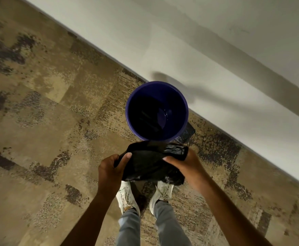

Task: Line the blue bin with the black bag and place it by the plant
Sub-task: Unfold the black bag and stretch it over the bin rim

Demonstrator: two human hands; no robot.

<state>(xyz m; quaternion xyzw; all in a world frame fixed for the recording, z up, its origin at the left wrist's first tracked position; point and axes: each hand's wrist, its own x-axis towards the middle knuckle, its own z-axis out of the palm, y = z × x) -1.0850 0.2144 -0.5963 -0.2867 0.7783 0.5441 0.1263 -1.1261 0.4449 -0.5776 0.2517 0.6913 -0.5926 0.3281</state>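
Observation:
The round blue bin (182,96) stands upright on the carpet against the white wall, its mouth open toward me and its inside dark. Just in front of it I hold the black bag (150,164), bunched and spread between both hands above my shoes. My left hand (109,167) grips the bag's left edge with thumb on top. My right hand (186,166) grips its right edge. The bag's upper edge nearly touches the bin's near rim. No plant is in view.
Patterned tan and dark carpet (47,103) covers the floor to the left and behind. The white wall (216,50) runs diagonally from upper left to lower right. A dark flat patch (189,132) lies by the bin's base. My white shoes (125,196) stand below the bag.

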